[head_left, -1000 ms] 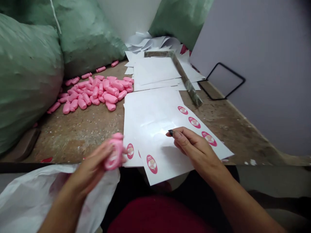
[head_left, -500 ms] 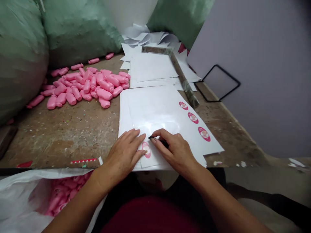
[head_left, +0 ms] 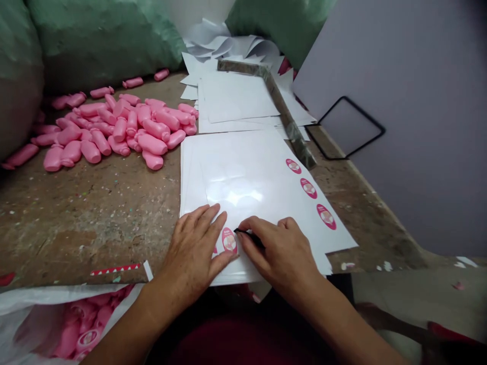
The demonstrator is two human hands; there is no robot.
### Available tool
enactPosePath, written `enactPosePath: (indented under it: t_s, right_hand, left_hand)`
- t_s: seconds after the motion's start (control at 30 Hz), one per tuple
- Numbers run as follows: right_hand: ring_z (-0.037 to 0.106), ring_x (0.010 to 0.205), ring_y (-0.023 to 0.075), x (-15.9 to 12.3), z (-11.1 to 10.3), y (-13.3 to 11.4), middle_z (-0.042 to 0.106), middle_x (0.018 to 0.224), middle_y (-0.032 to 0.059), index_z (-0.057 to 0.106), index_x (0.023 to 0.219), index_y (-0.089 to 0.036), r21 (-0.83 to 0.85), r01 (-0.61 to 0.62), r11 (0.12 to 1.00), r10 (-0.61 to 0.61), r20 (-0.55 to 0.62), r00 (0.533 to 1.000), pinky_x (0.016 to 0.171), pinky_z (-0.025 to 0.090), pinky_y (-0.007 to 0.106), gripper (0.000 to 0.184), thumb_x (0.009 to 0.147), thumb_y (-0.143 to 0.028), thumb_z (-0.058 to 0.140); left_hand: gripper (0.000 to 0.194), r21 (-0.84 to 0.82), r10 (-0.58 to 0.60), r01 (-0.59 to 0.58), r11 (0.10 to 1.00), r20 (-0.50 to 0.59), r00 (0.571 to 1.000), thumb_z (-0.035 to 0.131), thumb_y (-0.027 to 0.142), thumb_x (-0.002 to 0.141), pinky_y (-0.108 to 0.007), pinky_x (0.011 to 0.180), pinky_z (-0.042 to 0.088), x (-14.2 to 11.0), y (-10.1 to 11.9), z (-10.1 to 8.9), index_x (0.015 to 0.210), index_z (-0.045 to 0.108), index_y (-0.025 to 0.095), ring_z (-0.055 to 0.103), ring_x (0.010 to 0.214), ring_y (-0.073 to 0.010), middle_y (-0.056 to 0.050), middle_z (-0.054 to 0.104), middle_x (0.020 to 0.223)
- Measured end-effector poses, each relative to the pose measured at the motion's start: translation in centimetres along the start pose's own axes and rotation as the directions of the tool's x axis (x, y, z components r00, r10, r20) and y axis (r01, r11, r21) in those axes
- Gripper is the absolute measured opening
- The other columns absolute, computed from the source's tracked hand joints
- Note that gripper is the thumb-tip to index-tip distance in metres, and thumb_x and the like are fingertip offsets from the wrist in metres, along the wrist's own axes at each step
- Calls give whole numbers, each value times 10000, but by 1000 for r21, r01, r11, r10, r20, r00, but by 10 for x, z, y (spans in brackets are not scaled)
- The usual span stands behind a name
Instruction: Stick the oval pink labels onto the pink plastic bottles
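Fingers [head_left: 205, 223] of L hand [head_left: 190, 253] flat on sticker sheet [head_left: 243, 187], R hand [head_left: 281, 253] pinching black tool [head_left: 249, 236], worn bench [head_left: 95, 228], grey wall [head_left: 411, 126]

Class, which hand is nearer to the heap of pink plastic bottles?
Left. The left hand sits below and to the right of the heap of pink plastic bottles; the right hand lies farther right, beyond it.

The pink oval labels [head_left: 326, 216] on the white sheet [head_left: 243, 187], and the same oval on a pink bottle [head_left: 72, 340] in the plastic bag [head_left: 30, 324], carry white lettering over a picture, but it's all too small for me to read.
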State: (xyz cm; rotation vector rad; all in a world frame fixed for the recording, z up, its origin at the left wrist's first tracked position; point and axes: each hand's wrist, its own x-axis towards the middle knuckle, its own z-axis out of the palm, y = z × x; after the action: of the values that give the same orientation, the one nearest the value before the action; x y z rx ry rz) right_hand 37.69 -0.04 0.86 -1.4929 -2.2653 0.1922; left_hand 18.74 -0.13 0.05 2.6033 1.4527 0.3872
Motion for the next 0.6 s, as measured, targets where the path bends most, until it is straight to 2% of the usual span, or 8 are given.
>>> enactPosePath:
  t_s: [0.17,0.4,0.47,0.6]
  right_hand:
    - [494,494,169,-1,1,-6,722,663,0,632,820,-191,-85,7,996,-11,-41,999,648,243,332,208,968,-217,488]
    - [528,551,168,2,0,-1,732,696,-26,642,885,-222,89,-37,995,34,42,999,634,298,300,136,940,-232,519]
    - [534,553,165,2,-3,3,731,695,-30,641,889,-228,118,-43,992,36,60,998,631,300,296,134,938,-244,517]
    - [528,528,151,1,-6,6,748,713,-9,637,877,-208,52,-7,999,5,39,999,655,270,316,148,932,-227,501]
  left_hand:
    - [556,4,-4,4,1000,-3,1000,513,488,951,-547,1048,417,0,0,1,1369,538,123,484,1323,-346,-150,547,1463]
    - [582,-52,-27,29,998,27,999,520,506,942,-566,1076,383,-1,-1,2,1390,521,134,455,1350,-350,-150,518,1491]
    - [634,-68,-29,32,997,43,999,555,542,914,-570,1076,383,-1,-1,0,1395,516,132,451,1354,-358,-155,507,1500]
    - [808,-101,-20,30,994,97,995,657,628,804,-578,1095,365,-1,-3,-4,1420,491,132,420,1381,-380,-174,464,1529]
